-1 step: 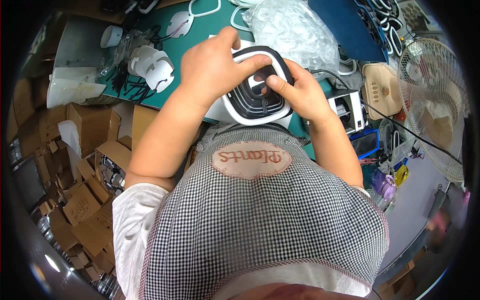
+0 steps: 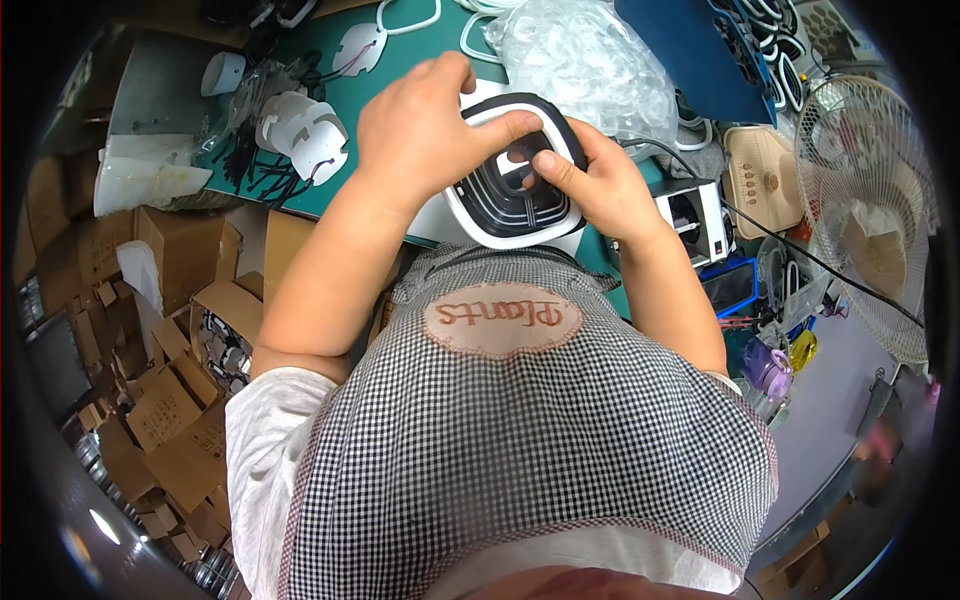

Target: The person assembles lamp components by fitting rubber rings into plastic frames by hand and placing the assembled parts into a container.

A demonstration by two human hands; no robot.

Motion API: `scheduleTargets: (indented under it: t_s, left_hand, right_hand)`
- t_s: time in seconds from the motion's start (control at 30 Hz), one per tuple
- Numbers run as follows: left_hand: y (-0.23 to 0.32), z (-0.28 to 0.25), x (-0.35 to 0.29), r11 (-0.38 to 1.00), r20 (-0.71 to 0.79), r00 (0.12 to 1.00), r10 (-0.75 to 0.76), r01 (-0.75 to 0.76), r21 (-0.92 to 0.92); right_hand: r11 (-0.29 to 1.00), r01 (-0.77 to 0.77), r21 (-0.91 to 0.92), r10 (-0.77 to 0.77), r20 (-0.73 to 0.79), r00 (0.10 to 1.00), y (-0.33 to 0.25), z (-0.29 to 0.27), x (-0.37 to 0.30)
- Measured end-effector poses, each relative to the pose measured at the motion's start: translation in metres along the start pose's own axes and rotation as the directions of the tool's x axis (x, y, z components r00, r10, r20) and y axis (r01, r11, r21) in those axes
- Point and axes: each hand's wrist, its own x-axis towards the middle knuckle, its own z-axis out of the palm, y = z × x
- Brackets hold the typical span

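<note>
Just above my apron, both hands are at a rounded-square device (image 2: 515, 215) with a white rim, a black outer edge and a glossy dark face. My left hand (image 2: 415, 125) lies along its upper left side. The left thumb presses on the top of the face, and the other fingers are curled by the rim, partly hidden. From the right, my right hand (image 2: 600, 185) grips the device with its thumb on the middle of the face and its fingers behind the edge. A white sheet (image 2: 432, 222) shows under it on the green table (image 2: 385, 80).
White curved parts with wires (image 2: 305, 135) lie at the left. A clear plastic bag of rings (image 2: 585, 65) and a blue bin (image 2: 700, 55) stand beyond. To the right are a small white machine (image 2: 705, 225), a beige fan base (image 2: 762, 180) and a fan (image 2: 865, 200). Cardboard boxes (image 2: 180, 255) fill the lower left.
My left hand has shifted very slightly to the left at the knuckles. The device and my right hand stay where they were.
</note>
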Motion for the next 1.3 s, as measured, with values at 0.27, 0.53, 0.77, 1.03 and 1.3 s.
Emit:
scheduleTargets:
  t_s: [0.27, 0.53, 0.77, 1.03, 1.3]
  left_hand:
    - [-0.003, 0.021, -0.01, 0.763, 0.27, 0.959, -0.09, 0.241, -0.6]
    - [-0.038, 0.019, -0.033, 0.313, 0.48, 0.864, -0.154, 0.503, -0.805]
    - [-0.042, 0.025, -0.032, 0.319, 0.403, 0.897, -0.182, 0.442, -0.838]
    - [-0.043, 0.044, -0.036, 0.177, 0.467, 0.857, -0.219, 0.505, -0.845]
    - [-0.045, 0.04, -0.039, 0.298, 0.528, 0.849, -0.017, 0.509, -0.808]
  right_hand:
    - [0.985, 0.006, 0.17, 0.007, -0.073, 0.997, 0.003, 0.011, -0.004]
    - [0.96, -0.004, 0.279, 0.051, -0.163, 0.985, -0.002, -0.01, 0.006]
    - [0.957, 0.037, 0.288, 0.009, -0.157, 0.988, 0.003, -0.004, 0.01]
    - [0.912, 0.158, 0.377, 0.022, -0.433, 0.901, 0.007, -0.001, 0.03]
    - [0.882, 0.166, 0.44, 0.033, -0.41, 0.912, -0.002, 0.01, 0.04]
